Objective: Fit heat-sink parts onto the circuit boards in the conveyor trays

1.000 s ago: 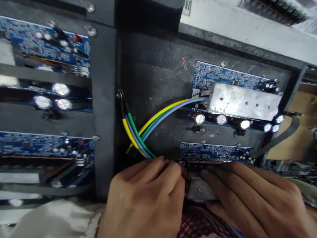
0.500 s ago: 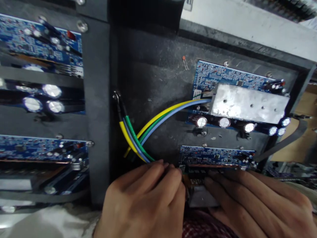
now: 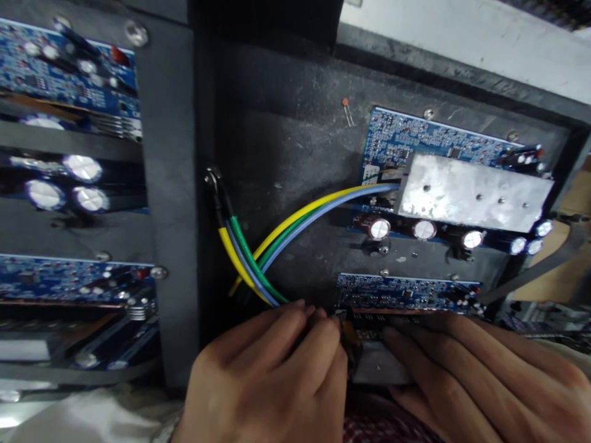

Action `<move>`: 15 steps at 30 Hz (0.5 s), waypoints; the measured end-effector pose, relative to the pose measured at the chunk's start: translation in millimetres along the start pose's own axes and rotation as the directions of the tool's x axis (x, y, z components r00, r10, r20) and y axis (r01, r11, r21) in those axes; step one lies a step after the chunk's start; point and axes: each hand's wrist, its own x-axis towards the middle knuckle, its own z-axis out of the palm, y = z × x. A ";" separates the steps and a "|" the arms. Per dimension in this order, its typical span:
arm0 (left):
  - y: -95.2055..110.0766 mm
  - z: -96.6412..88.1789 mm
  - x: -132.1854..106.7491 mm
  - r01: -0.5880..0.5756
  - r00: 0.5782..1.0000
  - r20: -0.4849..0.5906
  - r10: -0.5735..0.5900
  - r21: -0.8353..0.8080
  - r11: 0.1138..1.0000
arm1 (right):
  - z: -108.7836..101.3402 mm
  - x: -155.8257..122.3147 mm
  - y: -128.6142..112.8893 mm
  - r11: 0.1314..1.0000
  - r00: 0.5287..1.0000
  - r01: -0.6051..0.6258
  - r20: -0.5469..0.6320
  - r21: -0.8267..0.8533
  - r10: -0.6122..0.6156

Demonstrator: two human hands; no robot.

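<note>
My left hand point(image 3: 268, 369) is closed, its fingers curled around the ends of a bundle of yellow, green and blue wires point(image 3: 247, 261). The fingertips and wire ends are hidden beneath it, beside the left edge of the lower circuit board point(image 3: 369, 289). My right hand point(image 3: 480, 375) grips that board, fingers along its far side and a digit at the near edge of its metal heatsink point(image 3: 381, 363). A second blue board point(image 3: 415, 132) with a larger metal plate point(image 3: 475, 194) lies above, and another set of coloured wires point(image 3: 314, 206) runs from it.
A small orange disc component point(image 3: 345, 103) with two leads lies on the dark fixture surface point(image 3: 286, 147). A thick divider point(image 3: 173, 215) separates several more boards point(image 3: 74, 280) at left. A grey strap point(image 3: 535, 264) crosses the right edge.
The view has shifted slightly, with the left boards moving left and the right boards moving right. Both hands keep nearly the same places and grips.
</note>
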 end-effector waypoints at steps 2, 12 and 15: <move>1.0 3.0 -1.3 0.014 0.999 -0.042 -0.013 0.013 1.000 | -0.1 2.7 0.6 1.000 1.000 0.007 -0.021 0.013 -0.007; -2.0 -5.0 5.0 -0.009 1.000 0.013 0.009 0.008 1.000 | -0.3 1.0 4.9 0.999 0.999 0.043 -0.026 0.016 -0.042; -4.4 -9.5 7.5 -0.054 0.993 0.103 0.052 0.016 0.998 | -1.2 2.4 5.2 1.000 0.999 -0.007 -0.046 0.029 0.008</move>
